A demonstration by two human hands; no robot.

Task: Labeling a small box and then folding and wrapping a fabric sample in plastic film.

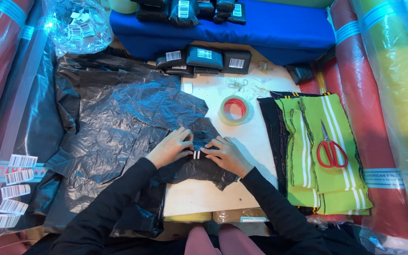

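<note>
My left hand [172, 148] and my right hand [227, 155] press together on a small folded piece of fabric with white stripes [197, 155]. It lies on a crinkled black plastic sheet [128, 118] that is partly folded over it, on a white work board [246, 137]. Both hands' fingertips pinch the plastic around the striped piece. Black sleeves cover both arms.
A roll of clear tape [234, 110] stands just beyond my right hand. Red-handled scissors [330, 150] lie on green striped fabric pieces [327, 141] at the right. Black wrapped packets with labels [204, 59] sit at the back by blue cloth [260, 28]. Wrapped fabric rolls [393, 94] flank both sides.
</note>
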